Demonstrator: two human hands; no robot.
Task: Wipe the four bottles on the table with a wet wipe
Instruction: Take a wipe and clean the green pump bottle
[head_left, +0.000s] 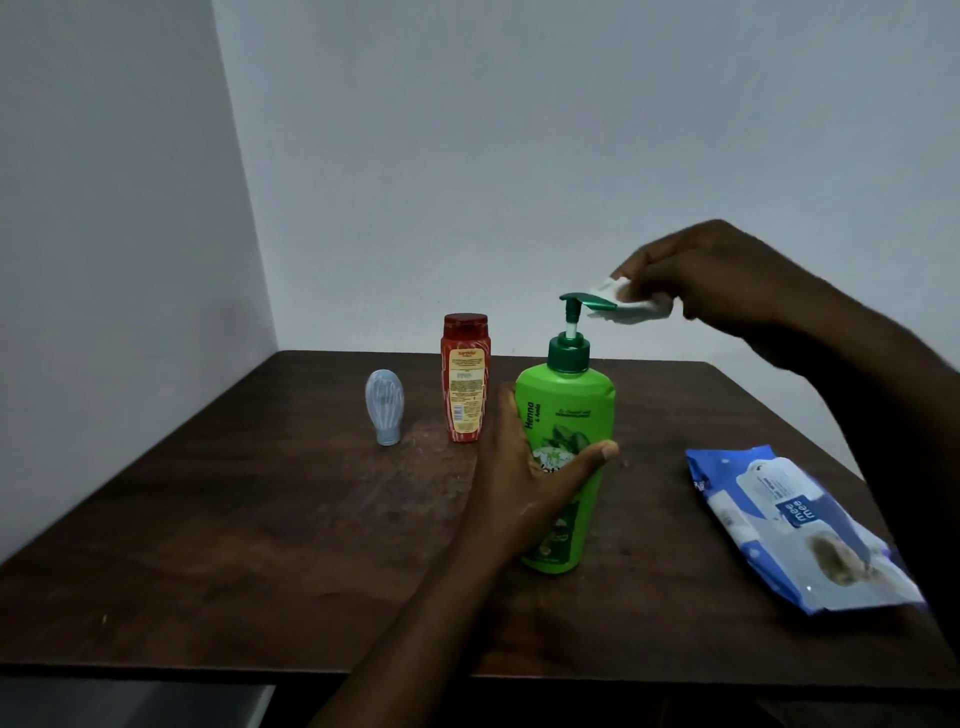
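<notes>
A tall green pump bottle (571, 410) stands upright near the middle of the dark wooden table (260, 519). My left hand (524, 467) grips its body, thumb across the front label. My right hand (706, 275) pinches a white wet wipe (618, 299) against the dark green pump head (582, 301). Behind and to the left stand a red bottle (465, 379) and a small pale blue bottle (385, 408) resting upside down on its cap. I see only three bottles.
A blue and white pack of wet wipes (789, 530) lies on the table at the right, near its edge. Pale walls meet in a corner behind the table.
</notes>
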